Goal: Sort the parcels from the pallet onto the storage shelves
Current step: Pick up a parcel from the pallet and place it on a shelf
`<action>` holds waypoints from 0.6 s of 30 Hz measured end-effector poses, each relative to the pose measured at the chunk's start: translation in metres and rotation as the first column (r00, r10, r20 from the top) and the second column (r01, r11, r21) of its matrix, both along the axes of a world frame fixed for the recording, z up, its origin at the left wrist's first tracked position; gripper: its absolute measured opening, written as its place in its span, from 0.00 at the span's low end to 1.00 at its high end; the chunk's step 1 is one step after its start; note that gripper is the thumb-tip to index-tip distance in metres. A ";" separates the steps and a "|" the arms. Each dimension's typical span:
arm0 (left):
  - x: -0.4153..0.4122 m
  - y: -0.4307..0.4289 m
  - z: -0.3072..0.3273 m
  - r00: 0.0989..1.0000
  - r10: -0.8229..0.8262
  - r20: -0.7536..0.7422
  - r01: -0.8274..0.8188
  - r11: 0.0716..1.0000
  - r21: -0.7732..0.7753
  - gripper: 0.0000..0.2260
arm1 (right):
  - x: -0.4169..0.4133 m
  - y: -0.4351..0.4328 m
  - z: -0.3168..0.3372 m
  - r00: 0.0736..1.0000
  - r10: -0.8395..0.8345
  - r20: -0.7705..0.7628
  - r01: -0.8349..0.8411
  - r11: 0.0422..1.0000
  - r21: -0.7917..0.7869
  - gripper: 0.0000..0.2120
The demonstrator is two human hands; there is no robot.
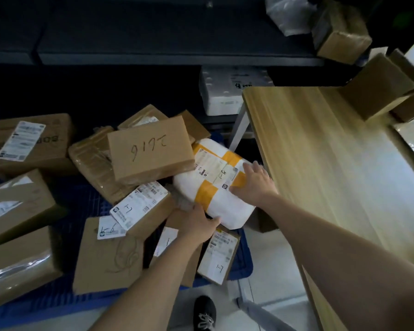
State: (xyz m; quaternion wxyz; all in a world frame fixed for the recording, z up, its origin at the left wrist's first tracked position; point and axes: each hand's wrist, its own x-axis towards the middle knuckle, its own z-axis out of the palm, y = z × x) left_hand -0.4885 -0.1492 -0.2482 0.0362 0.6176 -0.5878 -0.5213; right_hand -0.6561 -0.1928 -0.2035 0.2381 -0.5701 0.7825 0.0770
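A white parcel with yellow tape (215,177) lies on the heap of parcels on the blue pallet (245,263). My left hand (196,223) grips its near edge, thumb on top and fingers underneath. My right hand (255,181) lies flat on its right side, fingers spread over the label and tape. A brown box marked in pen (151,149) overlaps the parcel's far left corner. Smaller labelled boxes (141,209) sit beside and under my left hand.
A wooden table (325,163) stands close on the right with brown boxes (382,84) at its far end. Dark storage shelves (153,39) run behind the pallet, holding a white foam box (220,91) and wrapped parcels (339,32). My shoe (204,314) is on the pale floor.
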 end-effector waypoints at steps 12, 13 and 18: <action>-0.026 -0.009 -0.022 0.688 0.698 -0.198 -0.555 0.682 0.476 0.23 | -0.008 -0.005 -0.022 0.991 0.001 -0.137 -0.016 0.994 -0.109 0.42; -0.022 -0.008 -0.021 0.689 0.698 -0.197 -0.559 0.684 0.469 0.25 | -0.007 -0.004 -0.019 0.989 -0.001 -0.149 -0.017 0.992 -0.122 0.40; -0.005 0.004 0.001 0.739 0.648 -0.187 -0.496 0.710 0.500 0.27 | 0.002 0.006 0.004 0.988 -0.014 -0.155 -0.015 0.983 -0.181 0.35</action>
